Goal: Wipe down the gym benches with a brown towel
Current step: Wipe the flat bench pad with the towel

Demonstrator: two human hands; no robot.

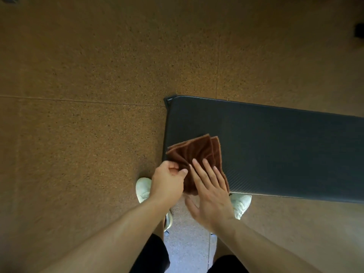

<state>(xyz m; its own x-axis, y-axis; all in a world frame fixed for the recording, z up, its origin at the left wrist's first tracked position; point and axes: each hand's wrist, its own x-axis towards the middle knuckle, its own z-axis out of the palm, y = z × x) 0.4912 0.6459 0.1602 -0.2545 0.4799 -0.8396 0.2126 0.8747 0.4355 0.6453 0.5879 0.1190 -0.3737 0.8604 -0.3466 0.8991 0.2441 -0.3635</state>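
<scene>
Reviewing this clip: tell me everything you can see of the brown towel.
The brown towel is a small, plush, terry-like cloth with a lighter stitched hem, folded into several layers and bunched into creases. It lies on the near left corner of the dark padded bench, its near edge reaching the bench's front edge. The left hand pinches its left side between thumb and curled fingers, while the right hand lies flat on it with straight, spread fingers. Nothing else touches it.

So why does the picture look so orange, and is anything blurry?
Head view: warm, dim light tints the speckled floor orange; the bench pad shows a faint sheen near its front edge; the wide lens bows its edges; the right hand looks slightly blurred, the brown towel fairly sharp.
</scene>
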